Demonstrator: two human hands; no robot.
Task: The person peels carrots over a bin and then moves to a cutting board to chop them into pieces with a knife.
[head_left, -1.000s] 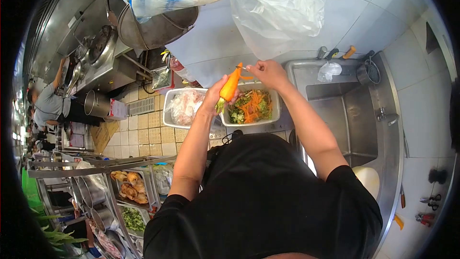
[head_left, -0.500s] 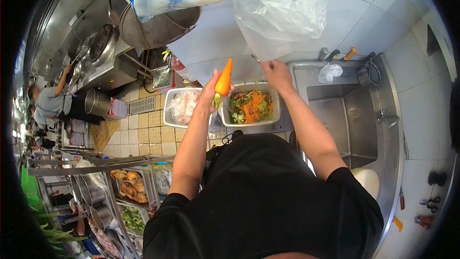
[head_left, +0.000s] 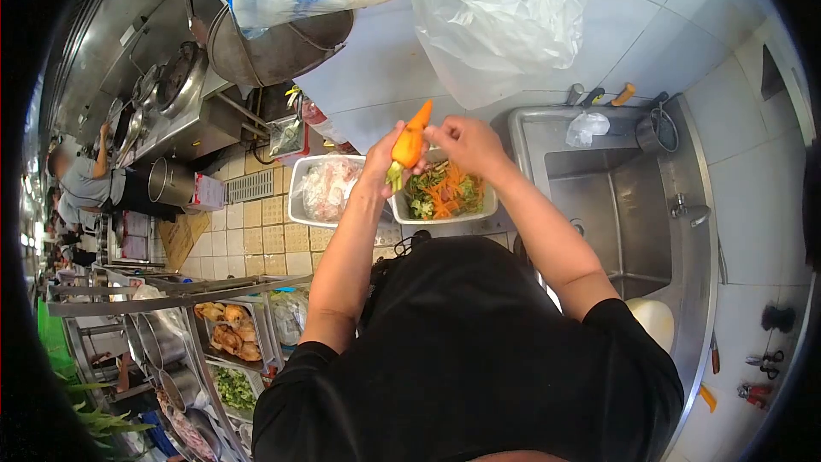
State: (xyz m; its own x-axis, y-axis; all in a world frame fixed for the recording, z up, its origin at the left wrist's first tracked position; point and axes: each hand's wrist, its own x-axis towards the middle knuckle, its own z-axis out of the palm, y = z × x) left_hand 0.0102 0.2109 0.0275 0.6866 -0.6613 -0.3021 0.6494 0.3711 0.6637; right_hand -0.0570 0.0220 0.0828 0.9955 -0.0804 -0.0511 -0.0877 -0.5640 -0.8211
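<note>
An orange carrot (head_left: 411,144) with a green stub lies in my left hand (head_left: 382,156), its pointed end up and away from me. My left fingers are closed round its thick end. Close against the carrot's right side is my right hand (head_left: 472,147), closed on a small metal peeler that is mostly hidden by the fingers here. Below both hands stands a white tub (head_left: 445,220) holding orange peelings and green vegetable scraps. To its left, another white tub (head_left: 297,207) is lined with a clear plastic bag.
A steel sink (head_left: 611,205) is on my right, with a tap (head_left: 689,210). Plastic bags (head_left: 505,17) hang in front. At left are a rack with trays of cooked poultry (head_left: 231,334) and chopped greens (head_left: 233,387), and a person (head_left: 85,180) by the stove.
My right hand has moved left and down, from beyond the tub to the carrot's side. The carrot has shifted slightly right in my left hand.
</note>
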